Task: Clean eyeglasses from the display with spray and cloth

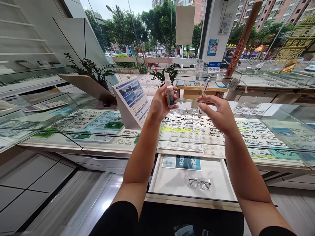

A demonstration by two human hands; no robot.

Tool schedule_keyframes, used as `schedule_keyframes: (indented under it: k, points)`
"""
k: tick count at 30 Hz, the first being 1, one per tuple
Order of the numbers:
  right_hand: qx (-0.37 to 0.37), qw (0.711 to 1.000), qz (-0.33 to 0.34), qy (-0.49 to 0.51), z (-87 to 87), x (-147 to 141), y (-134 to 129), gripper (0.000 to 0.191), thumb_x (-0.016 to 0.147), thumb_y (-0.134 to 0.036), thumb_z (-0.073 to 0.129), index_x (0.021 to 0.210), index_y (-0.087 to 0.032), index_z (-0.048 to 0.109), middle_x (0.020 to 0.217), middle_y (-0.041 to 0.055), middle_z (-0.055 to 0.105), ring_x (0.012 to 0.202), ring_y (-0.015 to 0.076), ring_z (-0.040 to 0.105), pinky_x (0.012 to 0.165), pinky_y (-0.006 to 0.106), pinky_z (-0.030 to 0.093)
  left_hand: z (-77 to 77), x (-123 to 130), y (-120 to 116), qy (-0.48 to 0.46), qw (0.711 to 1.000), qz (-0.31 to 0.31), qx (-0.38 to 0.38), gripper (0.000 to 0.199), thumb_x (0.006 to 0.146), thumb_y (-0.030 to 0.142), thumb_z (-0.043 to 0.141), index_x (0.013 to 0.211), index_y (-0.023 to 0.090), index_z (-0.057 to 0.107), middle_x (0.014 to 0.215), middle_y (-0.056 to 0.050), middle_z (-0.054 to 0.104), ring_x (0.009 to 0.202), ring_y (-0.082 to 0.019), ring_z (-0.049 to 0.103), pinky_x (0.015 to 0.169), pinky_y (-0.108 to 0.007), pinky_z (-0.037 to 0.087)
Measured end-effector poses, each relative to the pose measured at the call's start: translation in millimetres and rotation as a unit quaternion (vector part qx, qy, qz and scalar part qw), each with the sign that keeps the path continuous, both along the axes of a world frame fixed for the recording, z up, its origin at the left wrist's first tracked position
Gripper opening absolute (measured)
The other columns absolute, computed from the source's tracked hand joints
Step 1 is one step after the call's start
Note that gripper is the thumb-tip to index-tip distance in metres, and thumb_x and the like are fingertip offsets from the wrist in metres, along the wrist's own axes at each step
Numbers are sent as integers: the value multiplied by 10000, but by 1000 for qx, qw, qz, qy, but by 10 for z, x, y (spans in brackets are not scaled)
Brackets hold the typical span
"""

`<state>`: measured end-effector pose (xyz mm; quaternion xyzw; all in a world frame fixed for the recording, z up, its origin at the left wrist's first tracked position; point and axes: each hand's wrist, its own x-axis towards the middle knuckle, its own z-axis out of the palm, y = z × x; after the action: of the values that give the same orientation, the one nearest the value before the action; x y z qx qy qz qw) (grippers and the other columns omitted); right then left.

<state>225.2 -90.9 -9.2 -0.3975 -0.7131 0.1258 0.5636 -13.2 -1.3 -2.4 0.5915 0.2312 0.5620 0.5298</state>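
Clearly, left hand [159,104] round white, blue-printed spray bottle [170,94], right hand [218,111] closed on glasses [206,86]

A person in black sleeves [118,218] grips a white spray bottle [170,95] in the left hand [158,104] and eyeglasses [206,86], seen nearly edge-on, in the right hand [218,114] above a glass display counter [137,150] lined with spectacle frames [194,124]. Below, an open drawer [172,186] holds plastic-wrapped glasses [199,184] and a strip of blue-toned pictures [181,162].
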Motion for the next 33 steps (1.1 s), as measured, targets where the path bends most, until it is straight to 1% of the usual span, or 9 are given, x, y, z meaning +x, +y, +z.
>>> schedule_keyframes:
  k: [4,9,15,17,20,22,26,29,33]
  points:
    - [-37,997,54,28,-7,37,33,361,969,-521,778,1156,-216,826,1224,111,862,1156,281,806,1088,517,617,97,85,-211,13,1000,-15,12,518,1081,672,485,1152,205,696,876,-51,666,788,-183,727,628,-304,599]
    - [-70,988,114,73,-12,59,63,326,953,-482,811,1154,-226,829,1212,100,868,1180,264,807,1117,505,616,74,133,-280,28,998,-52,26,423,1006,625,693,1131,233,594,936,-39,697,775,-159,716,614,-277,611]
    - [-99,979,146,102,47,27,30,304,894,-461,848,1087,-226,856,1181,96,876,1130,259,816,1089,499,643,34,217,-324,31,997,-65,27,422,919,538,830,1079,269,547,760,44,537,664,-117,609,592,-236,577]
    - [-106,977,153,106,59,28,28,279,889,-446,842,1070,-235,860,1171,88,877,1110,255,820,1090,498,642,39,240,-336,29,997,-72,12,425,950,627,763,1067,256,594,768,25,551,689,-130,632,614,-251,604]
    - [-121,975,157,105,64,38,30,248,884,-432,826,1046,-247,860,1125,72,880,1090,257,822,1104,506,630,51,258,-329,54,996,-76,-9,577,1013,790,516,1009,235,675,788,-32,602,740,-173,681,622,-286,619]
    - [-137,972,166,98,65,45,27,243,887,-429,814,1039,-246,862,1089,66,880,1072,257,820,1101,506,626,48,271,-307,70,995,-71,-7,644,1013,826,436,929,240,692,782,-50,613,737,-186,682,607,-294,600]
    - [-175,961,203,71,73,48,2,219,901,-423,805,1022,-253,870,1079,57,880,1038,245,809,1077,485,622,-5,323,-251,59,998,-27,11,677,1002,839,408,790,239,637,737,-55,593,698,-171,637,584,-287,546]
    - [-185,954,230,49,87,39,-22,202,925,-409,789,1029,-260,877,1088,49,876,1039,235,799,1082,473,610,-73,368,-218,57,997,18,44,655,1015,791,462,708,224,579,681,-40,563,643,-144,570,593,-292,510]
    - [-197,946,257,35,101,27,-35,218,926,-409,793,1048,-246,875,1041,50,863,1004,235,789,1056,475,613,-131,414,-205,96,991,41,87,606,1022,729,516,701,220,585,677,-30,569,615,-141,514,617,-326,477]
